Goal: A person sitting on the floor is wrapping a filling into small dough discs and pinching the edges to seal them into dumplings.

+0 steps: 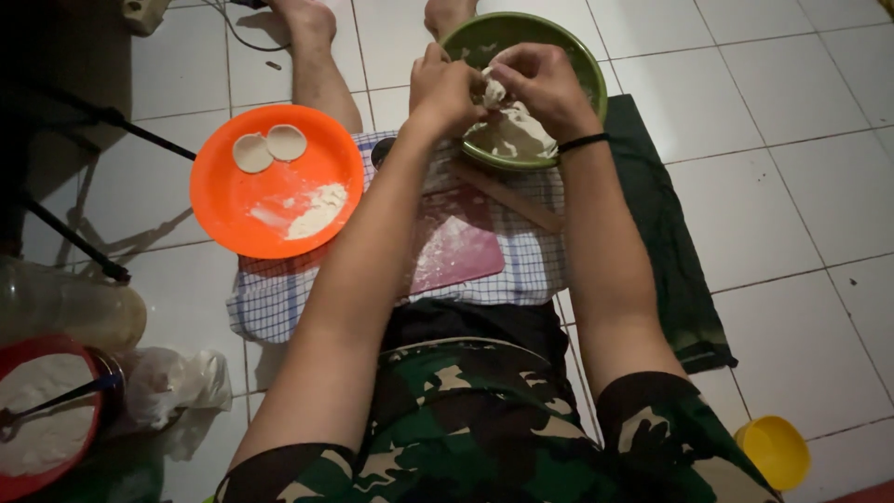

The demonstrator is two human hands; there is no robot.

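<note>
My left hand and my right hand meet over a green bowl that holds pale dough. Both hands pinch a small lump of dough between their fingertips, above the mass in the bowl. A black band circles my right wrist. To the left lies an orange plate with two flat round dough discs and a patch of flour. Under my forearms a pink board dusted with flour rests on a checked cloth, with a wooden rolling pin across it.
A red bowl of flour with a spoon sits at the lower left beside crumpled plastic bags and a clear plastic bottle. A yellow cup stands at the lower right. A dark cloth lies on the white tiles; black tripod legs at left.
</note>
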